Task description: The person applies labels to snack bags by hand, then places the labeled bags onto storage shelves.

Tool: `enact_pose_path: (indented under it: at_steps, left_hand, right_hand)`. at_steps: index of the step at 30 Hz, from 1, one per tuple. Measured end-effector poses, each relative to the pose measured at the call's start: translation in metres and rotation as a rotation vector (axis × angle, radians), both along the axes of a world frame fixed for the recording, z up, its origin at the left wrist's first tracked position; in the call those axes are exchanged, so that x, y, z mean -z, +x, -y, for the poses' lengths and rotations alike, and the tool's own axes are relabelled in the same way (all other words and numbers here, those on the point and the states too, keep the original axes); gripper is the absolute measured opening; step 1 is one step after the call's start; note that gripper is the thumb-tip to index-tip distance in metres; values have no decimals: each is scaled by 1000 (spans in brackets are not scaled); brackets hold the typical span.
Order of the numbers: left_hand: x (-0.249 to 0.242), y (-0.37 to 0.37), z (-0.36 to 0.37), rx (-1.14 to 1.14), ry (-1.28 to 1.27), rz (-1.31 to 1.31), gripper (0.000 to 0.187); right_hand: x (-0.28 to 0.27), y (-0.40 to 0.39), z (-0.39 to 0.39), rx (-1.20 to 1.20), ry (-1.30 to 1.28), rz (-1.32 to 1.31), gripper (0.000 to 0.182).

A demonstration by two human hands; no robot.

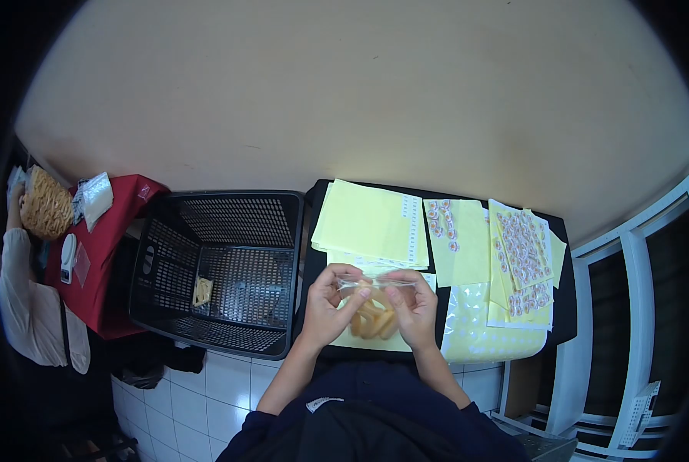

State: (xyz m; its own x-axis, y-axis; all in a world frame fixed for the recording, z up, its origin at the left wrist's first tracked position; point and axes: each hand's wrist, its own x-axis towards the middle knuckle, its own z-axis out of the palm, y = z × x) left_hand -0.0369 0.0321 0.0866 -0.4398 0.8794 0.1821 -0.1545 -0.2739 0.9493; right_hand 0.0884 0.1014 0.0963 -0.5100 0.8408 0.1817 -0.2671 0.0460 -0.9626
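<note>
Both my hands hold a clear plastic bag (374,319) by its top edge, above the black-covered table (311,266). Yellowish-brown finger-shaped pieces lie inside the bag. My left hand (333,305) pinches the left part of the edge, and my right hand (412,309) pinches the right part. Under and behind the bag are yellow sheets (367,219). To the right lie sheets with round stickers (521,258) and a glossy sheet with pale round spots (468,327).
Left of the table, a black plastic basket (244,198) contains one small packet (202,292). Farther left, a co-worker (33,308) is beside a red-covered table (106,254) with a white scale (68,258), a large bag of snacks (46,203) and plastic bags (94,199).
</note>
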Motion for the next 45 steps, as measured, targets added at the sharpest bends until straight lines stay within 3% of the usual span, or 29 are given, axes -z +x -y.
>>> enact_pose_path:
  at_steps: [3, 7, 9, 11, 17, 20, 22, 26, 28, 32, 35, 39, 41, 43, 45]
  left_hand:
    - [1, -5, 1, -71, 92, 142, 32]
    - [-2, -7, -2, -107, 106, 104, 36]
    - [0, -5, -1, -91, 78, 181, 41]
    - [1, -5, 0, 21, 37, 60, 43]
    - [12, -5, 3, -35, 76, 125, 51]
    - [15, -1, 3, -12, 127, 111, 68]
    - [19, 1, 3, 32, 131, 68, 97]
    - [22, 14, 2, 121, 119, -211, 102]
    - [24, 12, 0, 123, 54, -162, 102]
    - [23, 10, 1, 122, -44, -20, 98]
    - [25, 7, 4, 109, -79, -247, 93]
    - [31, 3, 3, 119, -58, -176, 88]
    - [30, 0, 2, 198, -56, 164, 80]
    - [23, -4, 2, 226, -31, 260, 78]
    - [25, -11, 6, 494, -34, 372, 77]
  right_hand:
    - [10, 6, -6, -199, -13, 61, 30]
    - [20, 14, -8, -370, -71, 291, 38]
    - [20, 12, -6, -327, -38, 287, 36]
    - [18, 10, -4, -284, -4, 282, 34]
    - [9, 11, -3, -345, -124, 138, 34]
    - [8, 11, -1, -221, 28, 167, 32]
    - [13, 9, 0, 18, 412, 252, 35]
    - [7, 1, 5, 147, 482, 341, 37]
    - [7, 0, 8, 138, 507, 478, 33]
    - [10, -3, 7, 93, 462, 401, 31]
    - [16, 0, 9, -49, 394, 330, 28]
    - [10, -1, 14, -81, 331, 268, 28]
    - [8, 0, 13, -93, 332, 226, 30]
    - [8, 3, 3, 22, 436, 207, 32]
    - [1, 4, -8, 118, 510, 287, 33]
